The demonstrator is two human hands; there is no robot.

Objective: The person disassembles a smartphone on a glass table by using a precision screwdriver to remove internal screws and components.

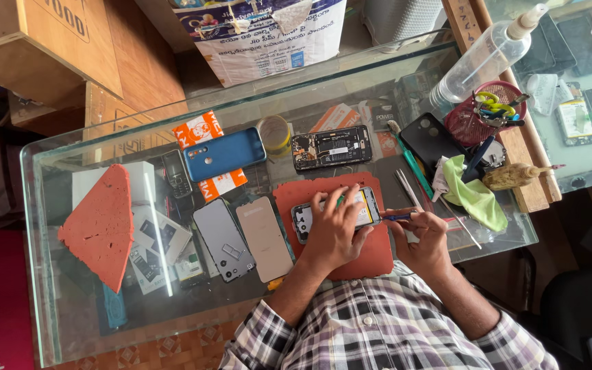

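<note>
An opened phone (304, 220) with its back removed lies on a red foam mat (289, 195) on the glass counter. My left hand (334, 229) rests flat on the phone and pins it down. My right hand (425, 236) grips a blue-handled screwdriver (397, 217), its tip pointing at the phone's right end. Most of the phone's inside is hidden under my left fingers.
Left of the mat lie a beige back cover (264, 238), a grey phone (223, 239) and a triangular red foam piece (99, 225). Behind it sit a blue phone (224, 154), an open phone chassis (331, 147), tweezers (405, 187), a green cloth (473, 195), a red tool basket (471, 120) and a spray bottle (488, 55).
</note>
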